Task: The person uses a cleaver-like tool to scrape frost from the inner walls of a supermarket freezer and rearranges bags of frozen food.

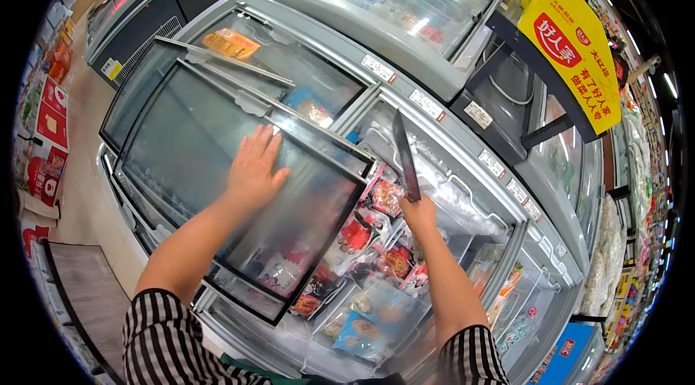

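The right hand (419, 215) grips the blade (407, 159), its long axis running away toward the frosted wall (463, 202); the left hand (253, 169) lies flat on the lid (184, 146).

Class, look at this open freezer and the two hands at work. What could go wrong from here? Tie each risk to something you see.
The dark flat tool in the right hand might slip and fall onto the packages below, perhaps tearing one. The left hand appears to rest on the glass lid; if the lid slid, that hand could lose its support.
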### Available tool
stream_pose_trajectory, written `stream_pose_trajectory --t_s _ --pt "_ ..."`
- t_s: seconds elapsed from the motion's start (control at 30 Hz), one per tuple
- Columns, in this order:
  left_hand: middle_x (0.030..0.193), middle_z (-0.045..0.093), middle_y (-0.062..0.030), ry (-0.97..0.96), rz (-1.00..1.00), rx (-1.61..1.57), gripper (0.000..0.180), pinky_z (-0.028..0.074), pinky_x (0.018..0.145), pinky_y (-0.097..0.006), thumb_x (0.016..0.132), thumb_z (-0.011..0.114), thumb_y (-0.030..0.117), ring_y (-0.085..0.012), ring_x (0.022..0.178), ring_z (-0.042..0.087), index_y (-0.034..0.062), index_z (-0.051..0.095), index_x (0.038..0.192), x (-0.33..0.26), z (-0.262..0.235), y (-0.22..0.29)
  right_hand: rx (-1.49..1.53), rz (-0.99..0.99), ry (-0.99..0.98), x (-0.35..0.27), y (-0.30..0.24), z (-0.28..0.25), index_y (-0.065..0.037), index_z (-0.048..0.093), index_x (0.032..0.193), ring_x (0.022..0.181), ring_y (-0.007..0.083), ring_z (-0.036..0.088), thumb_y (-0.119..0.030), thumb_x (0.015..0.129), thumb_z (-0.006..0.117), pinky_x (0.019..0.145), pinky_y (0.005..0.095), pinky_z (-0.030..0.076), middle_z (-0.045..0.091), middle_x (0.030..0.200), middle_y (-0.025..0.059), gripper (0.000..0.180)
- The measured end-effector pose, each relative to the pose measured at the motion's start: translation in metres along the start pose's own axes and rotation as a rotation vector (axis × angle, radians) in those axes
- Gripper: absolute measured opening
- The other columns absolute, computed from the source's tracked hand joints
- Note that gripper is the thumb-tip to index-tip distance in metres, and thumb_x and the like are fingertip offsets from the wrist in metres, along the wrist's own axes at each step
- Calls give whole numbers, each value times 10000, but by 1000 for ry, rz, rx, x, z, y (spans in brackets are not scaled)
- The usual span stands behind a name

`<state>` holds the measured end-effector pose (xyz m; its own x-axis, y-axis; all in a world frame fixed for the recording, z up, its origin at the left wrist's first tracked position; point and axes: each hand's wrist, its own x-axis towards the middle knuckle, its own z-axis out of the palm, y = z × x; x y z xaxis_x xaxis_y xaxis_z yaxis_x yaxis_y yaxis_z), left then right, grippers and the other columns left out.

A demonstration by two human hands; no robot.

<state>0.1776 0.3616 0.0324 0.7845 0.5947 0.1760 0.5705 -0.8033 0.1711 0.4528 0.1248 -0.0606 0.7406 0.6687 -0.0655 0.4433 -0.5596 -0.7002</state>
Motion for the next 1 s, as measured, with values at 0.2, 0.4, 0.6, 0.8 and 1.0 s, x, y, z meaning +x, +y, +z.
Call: stream_pose_trajectory --t_s 0.2,0.4,0.6,0.8,1.0 --pt "1411 268 -170 -12 4 -14 651 175 1084 -465 799 575 316 -337 1328 214 16 341 1326 -4 4 -6 308 -76 107 1 -1 13 -2 601 788 507 77 512 -125 793 632 472 246 411 565 617 7 127" --pt "1405 271 -176 -27 13 -1 654 176 1081 -470 792 579 310 -344 1324 216 13 339 1324 2 -1 -1 14 14 8 31 0 15 -16 601 820 700 305 628 -199 774 604 643 358 468 617 699 172 189" --pt "1392 289 -181 -4 11 18 645 184 1078 -473 790 577 308 -344 1320 225 3 352 1312 -3 -2 -5 279 18 29 23 -20 12 -11 607 814 663 350 609 -194 760 597 606 375 462 615 699 185 192" --pt "1397 278 -182 -24 35 3 654 181 1077 -476 788 576 300 -354 1321 216 18 332 1326 6 0 2 -121 -107 2 44 12 13 6 602 844 636 311 620 -194 763 589 579 363 445 578 662 207 216" --pt "1400 269 -184 -14 11 33 657 189 1073 -477 789 573 302 -353 1323 212 20 327 1328 -3 -2 -3 423 22 43 28 -16 27 20 596 785 571 132 543 -214 774 608 550 309 431 580 610 122 234"
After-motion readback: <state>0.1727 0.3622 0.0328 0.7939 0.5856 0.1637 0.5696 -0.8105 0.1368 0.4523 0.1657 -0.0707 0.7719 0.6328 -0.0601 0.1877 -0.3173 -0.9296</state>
